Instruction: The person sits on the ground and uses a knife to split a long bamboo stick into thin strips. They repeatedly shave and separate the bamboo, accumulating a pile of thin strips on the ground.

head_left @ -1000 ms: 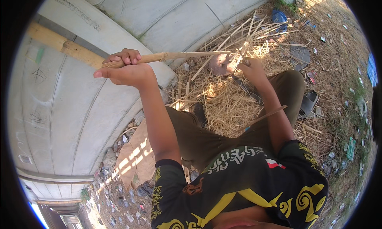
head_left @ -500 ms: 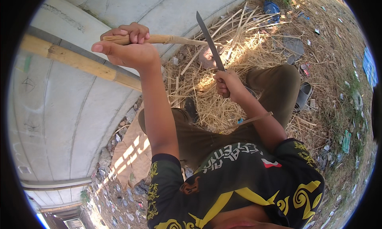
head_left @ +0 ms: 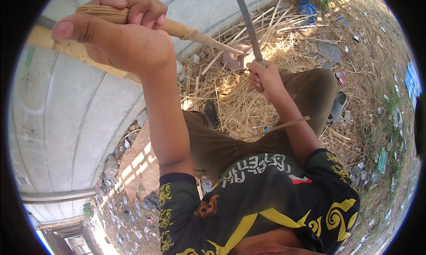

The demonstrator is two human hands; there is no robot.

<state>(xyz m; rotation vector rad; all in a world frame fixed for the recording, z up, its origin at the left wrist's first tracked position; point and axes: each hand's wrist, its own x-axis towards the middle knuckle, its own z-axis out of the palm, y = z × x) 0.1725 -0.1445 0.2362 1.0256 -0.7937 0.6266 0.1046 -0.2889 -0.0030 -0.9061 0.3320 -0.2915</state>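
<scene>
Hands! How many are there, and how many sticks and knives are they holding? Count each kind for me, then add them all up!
Left hand and right hand: 2 hands
Stick in the left hand: 1
Knife in the right hand: 1
Total: 4

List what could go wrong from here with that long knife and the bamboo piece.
The long knife in the bare right hand might slip along the bamboo piece toward the bare left hand.
The right knee is bent close to the right hand, so a stray stroke could catch it.
The bamboo piece's end in the left hand looks split; splinters could prick the skin.
</scene>
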